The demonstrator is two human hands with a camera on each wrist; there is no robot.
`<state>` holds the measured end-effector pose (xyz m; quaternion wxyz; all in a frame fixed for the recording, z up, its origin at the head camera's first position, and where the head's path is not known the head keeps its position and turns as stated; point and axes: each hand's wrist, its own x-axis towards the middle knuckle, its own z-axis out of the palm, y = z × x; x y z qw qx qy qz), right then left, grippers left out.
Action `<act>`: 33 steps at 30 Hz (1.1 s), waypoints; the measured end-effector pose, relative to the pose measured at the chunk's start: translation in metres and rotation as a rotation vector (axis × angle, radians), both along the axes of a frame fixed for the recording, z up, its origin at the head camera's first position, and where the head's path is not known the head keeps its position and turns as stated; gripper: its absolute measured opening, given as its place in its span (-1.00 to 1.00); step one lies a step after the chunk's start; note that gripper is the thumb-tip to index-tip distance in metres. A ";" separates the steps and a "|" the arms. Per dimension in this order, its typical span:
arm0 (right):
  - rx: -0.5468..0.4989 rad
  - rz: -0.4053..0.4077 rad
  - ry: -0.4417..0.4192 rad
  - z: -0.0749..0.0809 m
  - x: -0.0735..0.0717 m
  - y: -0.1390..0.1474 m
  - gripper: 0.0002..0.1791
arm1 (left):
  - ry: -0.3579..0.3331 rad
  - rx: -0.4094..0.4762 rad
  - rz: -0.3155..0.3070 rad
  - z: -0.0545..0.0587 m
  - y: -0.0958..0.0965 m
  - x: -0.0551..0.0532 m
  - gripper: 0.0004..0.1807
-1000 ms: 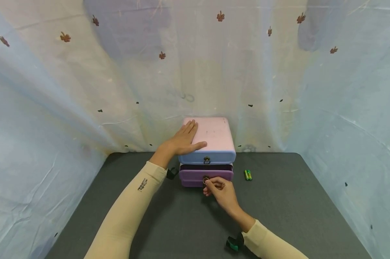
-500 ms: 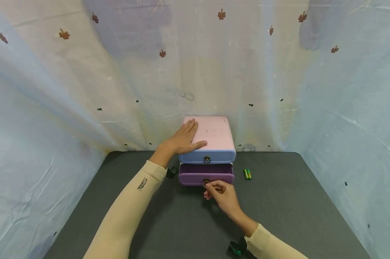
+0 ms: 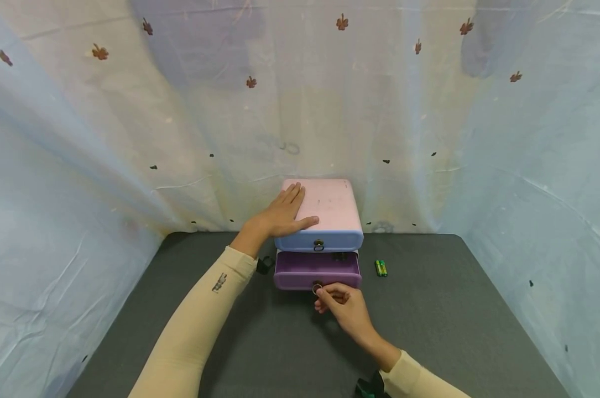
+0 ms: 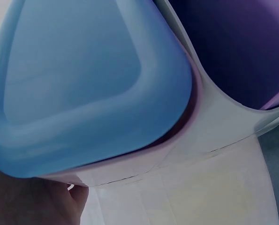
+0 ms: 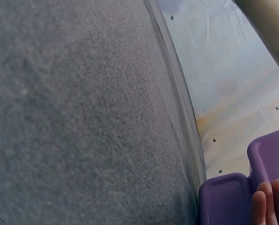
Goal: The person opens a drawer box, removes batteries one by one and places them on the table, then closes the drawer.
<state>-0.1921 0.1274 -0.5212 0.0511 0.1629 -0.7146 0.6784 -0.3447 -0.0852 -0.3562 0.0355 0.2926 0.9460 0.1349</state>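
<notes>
A small two-drawer box with a pink top [image 3: 329,204] stands at the back of the table in the head view. My left hand [image 3: 282,215] lies flat on that top, fingers spread. The blue upper drawer [image 3: 300,241] is closed, its ring pull [image 3: 318,246] hanging down. Below it, the purple lower drawer [image 3: 292,281] is pulled out, and a small dark item [image 3: 339,256] shows at the back inside. My right hand [image 3: 347,307] pinches the lower drawer's ring pull [image 3: 317,288] between thumb and finger. In the left wrist view, the blue drawer front [image 4: 73,65] fills much of the picture.
Two green batteries [image 3: 381,268] lie side by side on the dark grey table [image 3: 454,309], right of the box. A pale patterned curtain [image 3: 300,110] hangs right behind the table and along both sides.
The purple drawer has slid further out toward me, with my right hand moving back on its ring. Its inside and the dark item now show. My left hand stays on the top.
</notes>
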 end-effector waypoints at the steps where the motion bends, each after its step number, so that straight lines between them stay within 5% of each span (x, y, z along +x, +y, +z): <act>1: 0.001 0.004 0.005 -0.001 0.000 0.000 -0.80 | 0.000 0.000 0.000 0.000 0.000 0.000 0.13; 33: 0.018 0.040 -0.010 -0.009 0.027 0.007 -0.87 | -0.006 -0.015 -0.013 0.001 0.001 -0.002 0.12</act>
